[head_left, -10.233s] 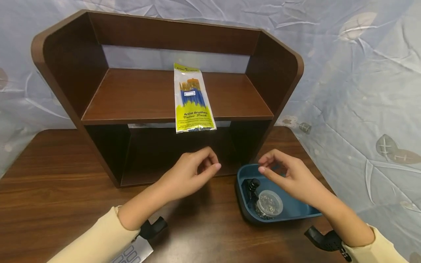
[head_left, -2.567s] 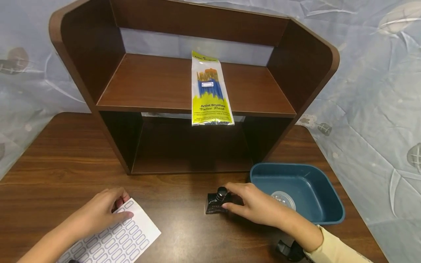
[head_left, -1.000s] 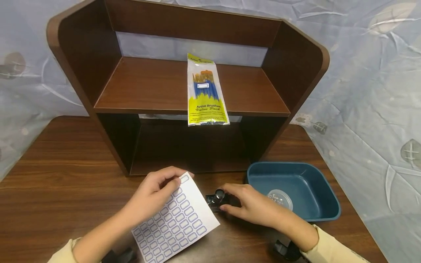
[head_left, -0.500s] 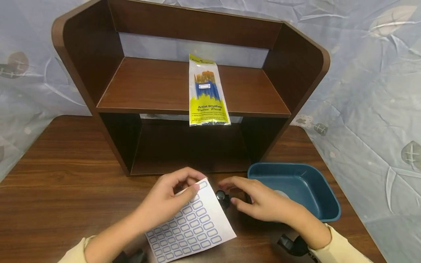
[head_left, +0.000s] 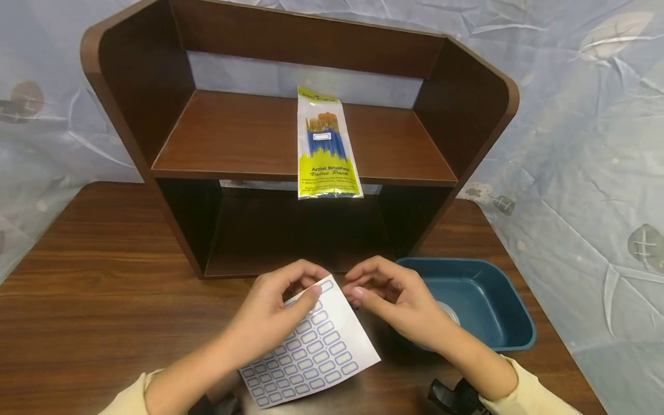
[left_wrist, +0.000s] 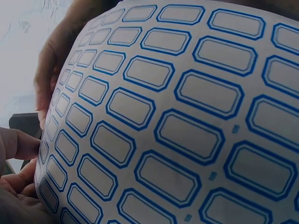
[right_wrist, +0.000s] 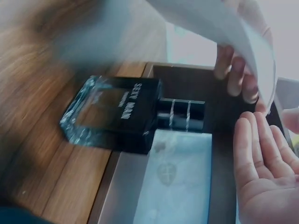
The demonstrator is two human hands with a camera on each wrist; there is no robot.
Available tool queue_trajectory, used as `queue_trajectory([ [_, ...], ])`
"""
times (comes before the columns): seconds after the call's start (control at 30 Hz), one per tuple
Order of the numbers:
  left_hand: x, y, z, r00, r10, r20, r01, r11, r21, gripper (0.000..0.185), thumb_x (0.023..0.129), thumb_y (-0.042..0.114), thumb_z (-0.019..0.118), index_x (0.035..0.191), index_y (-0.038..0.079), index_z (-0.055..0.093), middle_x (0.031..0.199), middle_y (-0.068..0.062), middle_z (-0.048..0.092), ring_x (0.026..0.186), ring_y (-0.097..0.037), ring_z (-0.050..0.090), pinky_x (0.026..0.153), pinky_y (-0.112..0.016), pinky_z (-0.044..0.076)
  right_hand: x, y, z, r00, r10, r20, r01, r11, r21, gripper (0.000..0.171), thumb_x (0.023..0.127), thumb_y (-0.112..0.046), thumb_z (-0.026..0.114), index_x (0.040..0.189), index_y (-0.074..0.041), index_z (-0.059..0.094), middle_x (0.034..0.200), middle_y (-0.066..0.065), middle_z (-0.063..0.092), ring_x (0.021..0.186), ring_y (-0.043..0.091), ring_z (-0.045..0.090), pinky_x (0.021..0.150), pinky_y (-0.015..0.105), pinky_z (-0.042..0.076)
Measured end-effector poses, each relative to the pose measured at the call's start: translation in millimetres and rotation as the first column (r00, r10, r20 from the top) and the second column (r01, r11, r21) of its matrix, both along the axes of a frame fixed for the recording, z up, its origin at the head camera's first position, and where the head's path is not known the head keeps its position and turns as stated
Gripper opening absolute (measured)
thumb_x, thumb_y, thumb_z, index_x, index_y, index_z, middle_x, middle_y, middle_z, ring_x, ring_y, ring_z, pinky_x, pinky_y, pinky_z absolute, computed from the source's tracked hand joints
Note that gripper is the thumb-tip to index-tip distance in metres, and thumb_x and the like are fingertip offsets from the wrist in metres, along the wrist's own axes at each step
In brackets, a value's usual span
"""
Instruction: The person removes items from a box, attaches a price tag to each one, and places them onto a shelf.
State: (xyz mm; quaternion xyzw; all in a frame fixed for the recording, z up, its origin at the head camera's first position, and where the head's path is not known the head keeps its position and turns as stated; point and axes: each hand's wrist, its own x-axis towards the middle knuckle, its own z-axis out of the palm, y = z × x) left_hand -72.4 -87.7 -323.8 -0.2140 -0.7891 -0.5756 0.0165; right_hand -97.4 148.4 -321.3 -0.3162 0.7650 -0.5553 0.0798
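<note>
My left hand [head_left: 282,302] pinches a sheet of blue-bordered stickers [head_left: 311,351] near its top corner, thumb on the printed face. The sheet nearly fills the left wrist view, row upon row of blank labels. Close to that corner, my right hand [head_left: 396,297] has its fingers bent and thumb near them. In the right wrist view, the right hand [right_wrist: 268,172] has its fingers extended just under the sheet's edge, nothing seen in its grasp. A dark glass perfume bottle [right_wrist: 117,114] lettered SEXY MAN stands on the table; in the head view, the sheet and right hand mostly hide it.
Behind the hands is a brown two-tier shelf [head_left: 249,138]. A pack of artist brushes [head_left: 329,155] with one blank label on it overhangs its upper board. At right sits a blue bin [head_left: 498,300]; a clear round tub [head_left: 449,313] inside is partly covered by my right hand.
My right hand let go of the perfume bottle and rose to the sheet's corner. Earlier, the bottle came out of the bin, and my left hand lifted the sheet from the table and brought it rightward.
</note>
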Motion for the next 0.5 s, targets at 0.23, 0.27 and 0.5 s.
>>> queue_trajectory([
  [0.23,-1.1,1.2,-0.4,1.000,0.005,-0.021,-0.005,1.000,0.005,0.019,0.093,0.005,0.060,0.109,0.014,0.064,0.083,0.003,0.068,0.067,-0.006,0.059,0.057,-0.022,0.052,3.0,-11.9,3.8,0.999,-0.040,-0.032,0.040,0.999,-0.016,0.014,0.091,-0.004,0.065,0.104,-0.008,0.063,0.096,0.012,0.068,0.079,0.013,0.068,0.062,0.030,0.059],
  [0.27,-1.1,1.4,-0.4,1.000,0.005,-0.023,-0.005,1.000,0.006,0.019,0.093,0.005,0.060,0.109,0.014,0.064,0.083,0.003,0.068,0.066,-0.006,0.059,0.057,-0.023,0.052,2.7,-12.5,3.7,0.998,-0.043,-0.035,0.043,0.999,-0.016,0.013,0.091,-0.004,0.065,0.103,-0.007,0.063,0.095,0.012,0.068,0.078,0.013,0.068,0.062,0.030,0.059],
  [0.5,-0.1,1.3,0.3,1.000,-0.002,-0.012,0.002,1.000,0.023,0.019,0.094,0.005,0.058,0.110,0.013,0.064,0.083,0.002,0.067,0.066,-0.007,0.059,0.056,-0.023,0.053,0.6,-13.0,3.0,0.998,-0.052,-0.044,0.051,0.999,-0.002,0.011,0.090,-0.005,0.066,0.101,-0.008,0.064,0.093,0.010,0.070,0.076,0.012,0.068,0.060,0.029,0.058],
])
